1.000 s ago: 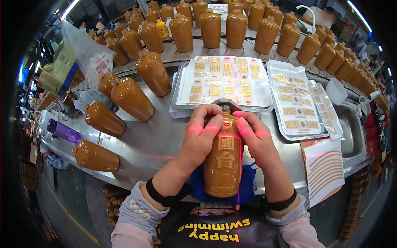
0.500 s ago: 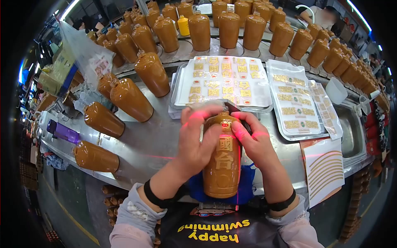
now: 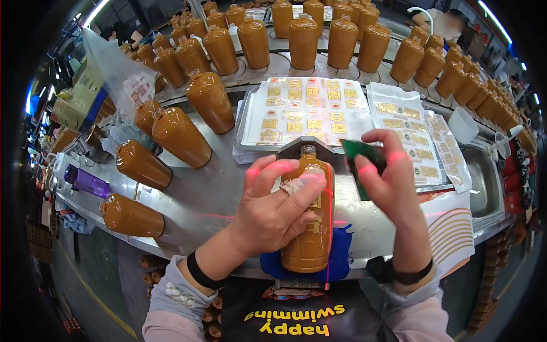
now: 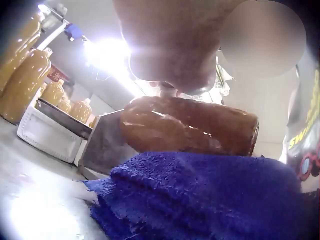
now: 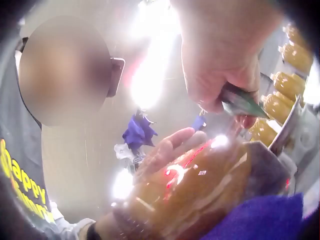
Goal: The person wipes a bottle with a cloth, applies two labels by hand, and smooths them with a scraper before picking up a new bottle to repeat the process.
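Note:
A glossy brown bottle with raised gold characters lies on a blue cloth, its neck at a dark metal rest. Over the bottle's upper front, my left hand has bent fingers and pinches a small crumpled whitish piece; part of the lettering is hidden under it. To the right of the bottle's shoulder, my right hand grips a thin, flat dark green card between thumb and fingers, raised off the bottle. That green card also shows in the right wrist view, above the bottle's neck end.
Behind the bottle stands a tray bearing sheets of gold character stickers. Another sticker tray and a sheet of gold arcs lie right, near a sink. Several brown bottles stand left; more line a conveyor.
My right hand has left the bottle's shoulder, moving right, and now holds the green card. My left hand has shifted down over the lettering with the whitish piece. Bottles on the conveyor have shifted.

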A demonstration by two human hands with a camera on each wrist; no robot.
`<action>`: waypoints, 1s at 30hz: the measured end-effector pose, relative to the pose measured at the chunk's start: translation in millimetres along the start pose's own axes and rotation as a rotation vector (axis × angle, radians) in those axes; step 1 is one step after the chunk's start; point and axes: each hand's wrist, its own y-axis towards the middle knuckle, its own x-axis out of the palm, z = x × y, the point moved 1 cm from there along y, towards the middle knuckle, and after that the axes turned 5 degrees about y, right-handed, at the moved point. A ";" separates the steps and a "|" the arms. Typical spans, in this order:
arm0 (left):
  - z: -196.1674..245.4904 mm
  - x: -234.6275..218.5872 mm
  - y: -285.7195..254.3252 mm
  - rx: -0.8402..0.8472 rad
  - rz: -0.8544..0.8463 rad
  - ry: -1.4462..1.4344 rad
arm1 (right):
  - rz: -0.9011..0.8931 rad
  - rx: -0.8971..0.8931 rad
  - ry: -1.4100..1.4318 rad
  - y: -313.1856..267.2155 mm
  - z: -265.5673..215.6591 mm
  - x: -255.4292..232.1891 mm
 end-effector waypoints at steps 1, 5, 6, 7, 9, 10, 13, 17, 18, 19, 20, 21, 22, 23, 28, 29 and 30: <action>1.4 0.8 -1.5 0.009 0.000 0.005 | -0.036 -0.061 -0.075 6.6 -10.5 -2.8; 1.5 3.7 -3.9 0.045 0.005 0.038 | -0.408 -0.289 -0.080 41.8 -22.1 6.0; 1.8 3.8 -3.9 0.058 0.007 0.051 | -0.402 -0.310 -0.154 51.6 -16.4 7.2; 2.2 3.8 -4.3 0.057 0.006 0.050 | -0.396 -0.329 -0.227 61.6 -9.2 9.0; 1.1 4.3 -4.3 0.055 0.009 0.052 | -0.433 -0.139 -0.171 62.3 -19.0 9.9; -1.4 3.9 -3.6 0.049 0.007 0.032 | -0.452 -0.096 -0.097 60.3 -17.8 13.3; -5.1 3.7 -2.5 0.008 -0.031 -0.087 | -0.451 0.051 0.087 54.4 4.3 18.6; -25.8 5.4 1.7 -0.109 -0.073 -0.440 | -0.249 0.186 0.144 42.7 19.4 17.8; -29.4 6.5 3.2 -0.138 -0.073 -0.544 | -0.216 0.201 0.188 39.4 24.5 19.1; -29.8 7.9 4.5 -0.148 -0.095 -0.562 | -0.183 0.215 0.231 36.1 30.7 20.1; -29.7 10.7 6.3 -0.171 -0.090 -0.570 | -0.150 0.226 0.275 32.9 34.8 19.3; -30.2 13.6 7.7 -0.197 -0.087 -0.580 | -0.117 0.244 0.259 29.7 34.9 17.8; -31.2 15.8 9.1 -0.222 -0.084 -0.590 | -0.093 0.278 0.306 25.8 34.7 16.2; -32.5 17.1 10.6 -0.215 -0.092 -0.581 | -0.070 0.312 0.353 21.6 34.2 14.7; -38.0 19.3 16.2 -0.248 -0.126 -0.557 | 0.018 0.171 0.406 11.4 30.3 14.7; -38.6 23.8 14.8 -0.301 -0.069 -0.568 | 0.066 0.027 0.304 8.8 21.0 21.3; -39.3 31.6 12.2 -0.354 -0.012 -0.578 | 0.112 -0.117 0.201 7.3 13.2 24.2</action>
